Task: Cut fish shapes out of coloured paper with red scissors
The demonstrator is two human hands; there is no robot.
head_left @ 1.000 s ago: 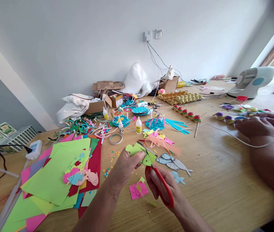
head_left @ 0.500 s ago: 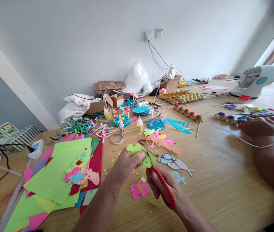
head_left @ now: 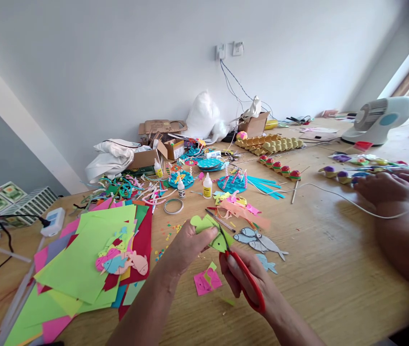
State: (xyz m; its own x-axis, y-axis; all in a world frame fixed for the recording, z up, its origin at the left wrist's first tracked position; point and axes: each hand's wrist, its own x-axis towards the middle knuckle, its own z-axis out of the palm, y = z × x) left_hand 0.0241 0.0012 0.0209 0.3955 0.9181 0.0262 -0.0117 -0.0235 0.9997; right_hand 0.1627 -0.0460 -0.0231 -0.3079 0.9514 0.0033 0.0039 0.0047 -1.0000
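My left hand (head_left: 190, 247) pinches a lime green paper piece (head_left: 219, 241) with a fish shape drawn or part-cut on it. Red-handled scissors (head_left: 249, 281) are in my right hand (head_left: 245, 274), their blades across the green paper. Below them lie pink paper scraps (head_left: 207, 282) with a bit of green. Just right of the paper, grey paper fish (head_left: 262, 240) and a blue one (head_left: 266, 263) rest on the table. A pile of small paper fish (head_left: 121, 259) sits on coloured sheets (head_left: 78, 259) at the left.
Glue bottles (head_left: 207, 186), a tape roll (head_left: 173, 206) and blue decorated discs (head_left: 233, 181) stand ahead. Egg cartons (head_left: 283, 144), boxes and a white fan (head_left: 379, 120) are farther back. Another person's arms (head_left: 399, 230) rest at the right, near a white cable (head_left: 348, 199).
The scissors and my right hand have shifted very slightly right. The view has moved a little; my left hand still holds the green paper.
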